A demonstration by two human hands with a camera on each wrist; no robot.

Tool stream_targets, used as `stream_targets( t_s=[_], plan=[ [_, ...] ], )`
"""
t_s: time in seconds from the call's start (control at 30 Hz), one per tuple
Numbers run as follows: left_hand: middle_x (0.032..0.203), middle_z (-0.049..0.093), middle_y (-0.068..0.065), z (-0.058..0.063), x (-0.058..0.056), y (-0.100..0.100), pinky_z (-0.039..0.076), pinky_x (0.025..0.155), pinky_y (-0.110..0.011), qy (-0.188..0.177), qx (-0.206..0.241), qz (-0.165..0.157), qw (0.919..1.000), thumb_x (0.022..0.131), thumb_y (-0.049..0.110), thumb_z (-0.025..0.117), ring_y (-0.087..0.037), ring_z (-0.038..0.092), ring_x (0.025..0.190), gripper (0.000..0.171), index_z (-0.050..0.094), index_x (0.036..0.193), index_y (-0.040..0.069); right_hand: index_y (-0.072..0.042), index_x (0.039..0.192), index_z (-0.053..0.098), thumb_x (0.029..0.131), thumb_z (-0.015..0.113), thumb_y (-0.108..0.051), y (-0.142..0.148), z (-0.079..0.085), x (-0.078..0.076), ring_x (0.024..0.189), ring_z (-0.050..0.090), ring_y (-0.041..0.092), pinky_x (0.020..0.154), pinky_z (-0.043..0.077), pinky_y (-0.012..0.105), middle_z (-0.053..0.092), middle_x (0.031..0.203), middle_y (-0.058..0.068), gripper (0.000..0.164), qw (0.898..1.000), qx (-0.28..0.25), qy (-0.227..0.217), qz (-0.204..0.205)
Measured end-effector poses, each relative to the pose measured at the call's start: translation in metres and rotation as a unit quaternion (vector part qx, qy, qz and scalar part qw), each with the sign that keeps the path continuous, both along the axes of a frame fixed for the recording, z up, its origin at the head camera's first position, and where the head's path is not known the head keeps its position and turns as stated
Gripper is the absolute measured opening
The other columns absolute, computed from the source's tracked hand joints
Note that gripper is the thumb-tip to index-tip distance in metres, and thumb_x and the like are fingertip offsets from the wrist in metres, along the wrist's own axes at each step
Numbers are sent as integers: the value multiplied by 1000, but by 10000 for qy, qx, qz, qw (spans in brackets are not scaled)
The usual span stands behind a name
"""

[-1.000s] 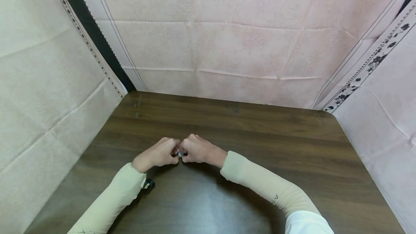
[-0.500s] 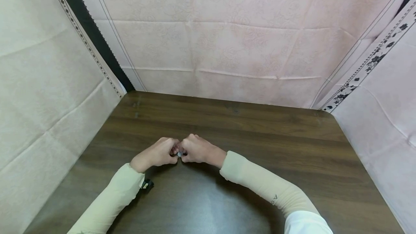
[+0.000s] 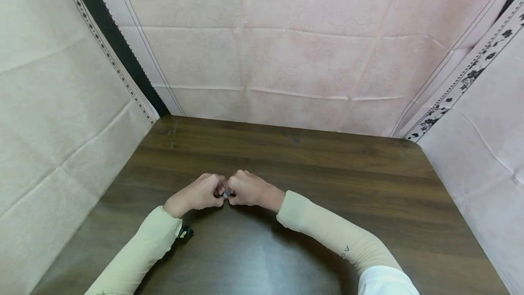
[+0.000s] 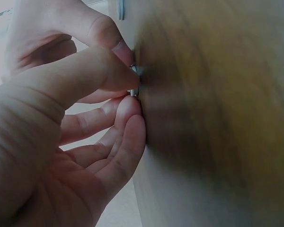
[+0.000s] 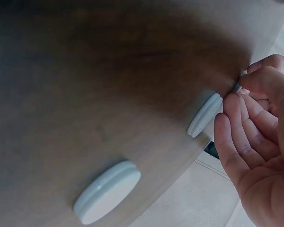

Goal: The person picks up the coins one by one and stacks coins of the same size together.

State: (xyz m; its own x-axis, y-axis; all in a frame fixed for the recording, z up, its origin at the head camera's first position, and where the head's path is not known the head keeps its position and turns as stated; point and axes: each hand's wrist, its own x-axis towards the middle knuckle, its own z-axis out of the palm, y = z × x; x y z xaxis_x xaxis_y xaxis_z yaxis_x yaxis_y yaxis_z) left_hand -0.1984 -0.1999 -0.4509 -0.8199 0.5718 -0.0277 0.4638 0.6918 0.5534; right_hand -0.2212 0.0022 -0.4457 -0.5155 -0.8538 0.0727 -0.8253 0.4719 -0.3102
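In the head view, my left hand [image 3: 199, 191] and right hand [image 3: 250, 188] meet low over the brown table, fingertips together. Between them is a small pale blue-grey piece [image 3: 227, 194], mostly covered by fingers. From the left wrist, the left thumb and forefinger pinch this piece [image 4: 134, 87] close at the tabletop, with the right thumb right beside it. The right wrist view shows the right thumb and forefinger pinching at the same piece [image 5: 237, 87], its kind hidden. The other fingers of both hands are loosely bent.
Two pale, thick round discs appear in the right wrist view, a nearer disc [image 5: 109, 191] and a farther disc [image 5: 205, 115] beside the right fingers. The wooden table [image 3: 348, 172] has pale cloth [image 3: 266, 58] hanging behind it and at both sides.
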Motion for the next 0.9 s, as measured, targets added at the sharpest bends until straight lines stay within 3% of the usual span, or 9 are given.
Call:
stream_targets(
  t_s=[0.3,0.37,0.5,0.6,0.8,0.9],
  plan=[
    [84,63,0,-1,-1,-2,47,68,-24,24,33,-1,10000,81,1,75,-10,55,75,17,65,92,8,-11,72,59,91,76,-7,-2,2,-1,57,34,-1,53,31,11,39,62,-11,26,10000,87,19,-3],
    [85,64,0,-1,-3,-2,48,69,-24,-22,60,-4,10000,82,1,76,-10,56,76,17,66,93,8,-10,73,63,91,76,-7,0,3,-2,57,37,-1,54,33,12,48,62,-8,23,9998,26,-191,-36],
    [91,67,-1,-1,-4,-2,54,74,-24,-304,173,-6,9994,84,0,76,-10,61,83,19,69,101,6,-7,93,78,94,75,-9,11,9,-5,72,65,-1,65,47,7,76,84,0,3,9981,-117,-597,-117],
    [96,70,-2,0,-5,-6,57,79,-26,-524,253,8,9983,84,-1,76,-10,63,87,23,70,106,4,-3,108,79,97,74,-12,26,18,-7,90,76,8,77,55,11,81,102,7,15,9978,-185,-601,-191],
    [105,72,-5,3,-4,-14,59,85,-29,-511,263,-110,9983,89,3,74,-10,66,93,27,70,115,0,-1,110,78,102,63,-13,68,35,-10,86,71,11,77,59,23,78,104,7,20,9974,-402,-354,-476],
    [110,71,-8,6,-4,-20,59,87,-32,-366,262,-26,9990,92,7,74,-13,66,97,28,70,119,-1,0,121,74,106,59,-18,93,43,-9,99,73,18,88,61,33,77,117,10,29,9957,-333,-241,-834]
  ],
)
